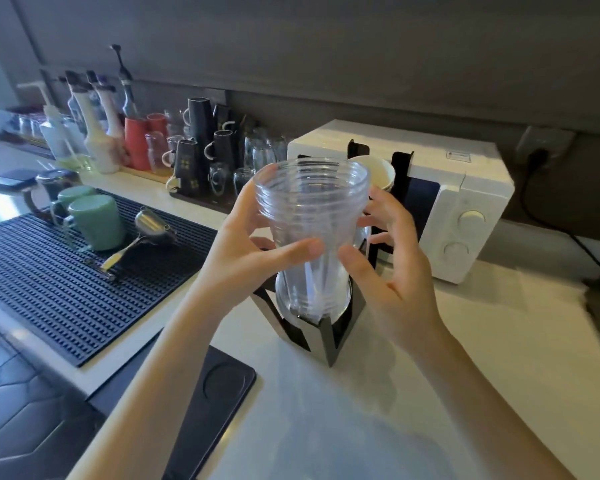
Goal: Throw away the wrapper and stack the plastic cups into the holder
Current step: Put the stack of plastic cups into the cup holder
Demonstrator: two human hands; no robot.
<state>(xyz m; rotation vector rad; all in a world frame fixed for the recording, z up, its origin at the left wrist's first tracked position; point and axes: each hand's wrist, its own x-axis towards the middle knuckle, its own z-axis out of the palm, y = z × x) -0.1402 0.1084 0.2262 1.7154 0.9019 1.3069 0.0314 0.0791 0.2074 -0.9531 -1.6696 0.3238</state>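
A stack of clear plastic cups (pixel 310 199) stands upright in the front slot of a black cup holder (pixel 323 336) on the white counter. My left hand (pixel 246 258) grips the stack from the left, thumb across its front. On the right side my right hand (pixel 388 271) holds the same stack, fingers spread behind it. The lower cups (pixel 312 299) show through the holder's frame. A stack of white paper cups (pixel 378 171) sits in the holder's rear slot. No wrapper is visible.
A white microwave (pixel 458 188) stands just behind the holder. A black ribbed mat (pixel 66 299) to the left carries green mugs (pixel 96 220) and a steel jigger (pixel 153 226). Bottles, glasses and dark mugs line the back wall. A black tray (pixel 215 403) lies near the front edge.
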